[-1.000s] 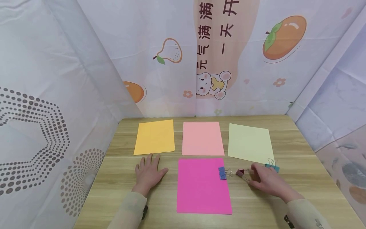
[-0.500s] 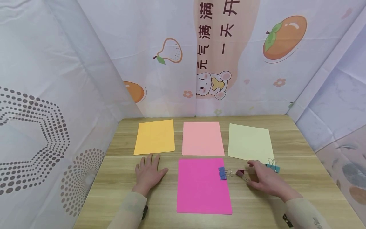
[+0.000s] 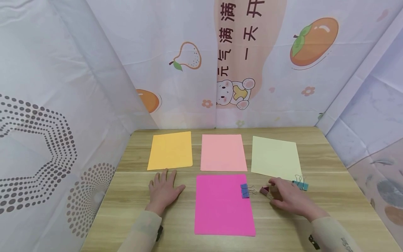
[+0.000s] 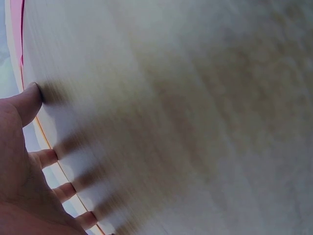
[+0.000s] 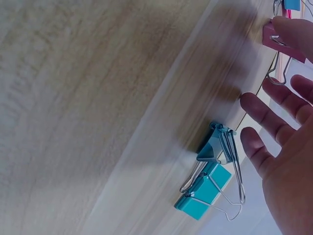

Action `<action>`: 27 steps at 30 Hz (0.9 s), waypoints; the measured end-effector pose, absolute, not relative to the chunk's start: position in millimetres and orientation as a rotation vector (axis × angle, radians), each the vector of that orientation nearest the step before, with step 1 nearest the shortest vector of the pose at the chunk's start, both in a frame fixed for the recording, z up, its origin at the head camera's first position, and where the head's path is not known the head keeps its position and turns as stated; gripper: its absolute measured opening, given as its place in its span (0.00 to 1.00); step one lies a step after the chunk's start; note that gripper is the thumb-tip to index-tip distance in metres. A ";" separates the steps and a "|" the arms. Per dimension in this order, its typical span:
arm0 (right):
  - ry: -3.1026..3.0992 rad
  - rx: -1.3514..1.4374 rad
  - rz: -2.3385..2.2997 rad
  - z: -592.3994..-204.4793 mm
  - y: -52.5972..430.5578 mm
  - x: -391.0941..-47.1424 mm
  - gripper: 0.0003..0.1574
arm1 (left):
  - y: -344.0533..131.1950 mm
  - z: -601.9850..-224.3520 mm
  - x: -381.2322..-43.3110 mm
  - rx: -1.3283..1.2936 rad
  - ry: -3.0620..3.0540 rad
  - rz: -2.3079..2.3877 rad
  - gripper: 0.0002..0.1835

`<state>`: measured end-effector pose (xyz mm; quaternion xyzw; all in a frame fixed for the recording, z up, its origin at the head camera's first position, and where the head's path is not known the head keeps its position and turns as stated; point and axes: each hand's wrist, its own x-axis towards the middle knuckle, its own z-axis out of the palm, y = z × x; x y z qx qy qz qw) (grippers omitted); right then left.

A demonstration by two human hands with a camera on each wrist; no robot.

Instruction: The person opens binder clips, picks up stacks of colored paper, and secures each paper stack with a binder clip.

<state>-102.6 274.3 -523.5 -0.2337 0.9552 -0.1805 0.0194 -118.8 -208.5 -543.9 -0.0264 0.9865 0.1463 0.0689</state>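
Observation:
My left hand [image 3: 163,192] rests flat on the wooden table with fingers spread; in the left wrist view its thumb and fingertips meet the tabletop. My right hand [image 3: 291,197] is around the handles of a dark red binder clip [image 3: 265,190], thumb and index finger on either side, apart from each other. In the right wrist view the thumb [image 5: 291,32] overlaps that clip, and the other fingers are loosely extended. A blue binder clip [image 3: 245,190] sits at the right edge of a magenta sheet [image 3: 223,206]. Beyond the right hand lies a teal binder clip [image 3: 303,185].
A dark teal clip [image 5: 215,144] lies beside a brighter teal clip [image 5: 210,191]. Along the back of the table [image 3: 132,182] lie yellow [image 3: 171,150], pink [image 3: 223,153] and pale green [image 3: 275,157] sheets. Printed curtains [image 3: 189,87] enclose the table.
My right hand has shifted slightly left, bringing thumb and index finger closer to the dark red clip. The left hand, the sheets and the clips have stayed in place.

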 end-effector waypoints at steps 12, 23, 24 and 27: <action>2.984 -0.731 -0.491 -522.5 271.8 -100.9 0.39 | -209.0 -543.6 -119.0 -0.083 2.968 0.444 0.43; 2.997 -0.739 -0.491 -526.4 273.9 -99.5 0.41 | -209.7 -546.4 -120.7 -0.092 2.965 0.444 0.43; 3.000 -0.740 -0.490 -526.6 274.0 -99.4 0.40 | -209.6 -546.7 -120.9 -0.095 2.960 0.446 0.44; 3.000 -0.747 -0.496 -527.3 274.6 -99.3 0.39 | -209.4 -546.6 -120.9 -0.098 2.956 0.447 0.43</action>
